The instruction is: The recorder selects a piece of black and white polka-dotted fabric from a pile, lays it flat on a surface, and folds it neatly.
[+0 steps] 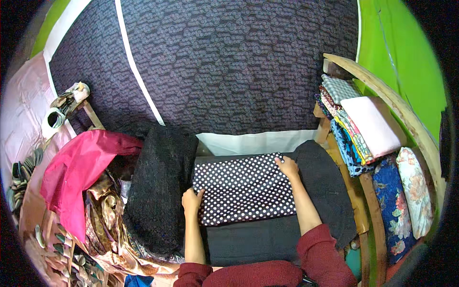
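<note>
A black cloth with white polka dots, folded into a rectangle, lies on a dark grey padded surface in front of me. My left hand is closed on its left edge, with the thumb on top. At the far right corner my right hand pinches the cloth, fingertips on its upper face and edge. A few soft wrinkles run across the dotted cloth. Close by my left hand, a heap of black fuzzy cloth hangs down beside the grey surface.
Pink cloth and shiny gold-brown cloth are piled at left. On a wooden rack at right sit folded fabrics, a white one on top, and a blue floral bundle. A dark patterned curtain hangs behind.
</note>
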Available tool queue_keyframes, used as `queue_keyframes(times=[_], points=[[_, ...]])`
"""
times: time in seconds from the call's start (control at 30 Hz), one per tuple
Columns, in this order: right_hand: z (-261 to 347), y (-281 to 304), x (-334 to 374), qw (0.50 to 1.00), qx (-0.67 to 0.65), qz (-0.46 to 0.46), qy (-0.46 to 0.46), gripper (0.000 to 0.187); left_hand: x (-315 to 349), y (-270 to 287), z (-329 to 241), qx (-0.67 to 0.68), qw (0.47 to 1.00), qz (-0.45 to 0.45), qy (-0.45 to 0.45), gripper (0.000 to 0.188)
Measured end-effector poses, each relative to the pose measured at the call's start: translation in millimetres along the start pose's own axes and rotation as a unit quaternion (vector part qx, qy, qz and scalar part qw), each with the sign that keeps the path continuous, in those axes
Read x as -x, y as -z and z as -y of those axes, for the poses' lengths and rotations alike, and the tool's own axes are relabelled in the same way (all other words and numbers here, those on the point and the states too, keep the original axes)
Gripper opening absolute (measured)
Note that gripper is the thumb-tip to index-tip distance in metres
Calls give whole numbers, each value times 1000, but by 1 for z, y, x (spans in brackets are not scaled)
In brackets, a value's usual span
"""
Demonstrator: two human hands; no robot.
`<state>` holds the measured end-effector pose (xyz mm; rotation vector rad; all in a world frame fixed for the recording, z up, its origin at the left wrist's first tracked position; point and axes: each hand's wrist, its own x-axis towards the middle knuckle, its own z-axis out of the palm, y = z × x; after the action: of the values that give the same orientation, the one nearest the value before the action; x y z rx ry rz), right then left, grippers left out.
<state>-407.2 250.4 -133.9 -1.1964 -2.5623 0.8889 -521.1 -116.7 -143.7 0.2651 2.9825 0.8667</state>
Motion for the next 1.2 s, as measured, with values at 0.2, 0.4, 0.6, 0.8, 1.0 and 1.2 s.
queue_keyframes(times=[0.2,0.4,0.6,0.8,1.0,1.2], points=[[-20,5,-29,980,-169,102,-2,75,-44,-6,20,185,957,203,95,77],[-11,16,3,940,-244,219,88,56,-62,-21,45,339,895,281,68,63],[-29,-1,5,934,-331,130,29,52,-56,-17,22,424,830,320,172,45],[-43,-1,40,958,-284,-9,37,50,-45,-4,17,384,850,339,119,70],[-29,4,43,910,-374,179,-16,57,-44,0,13,471,806,341,112,52],[-21,19,32,769,-573,279,-57,40,-46,25,-8,571,774,273,21,26]])
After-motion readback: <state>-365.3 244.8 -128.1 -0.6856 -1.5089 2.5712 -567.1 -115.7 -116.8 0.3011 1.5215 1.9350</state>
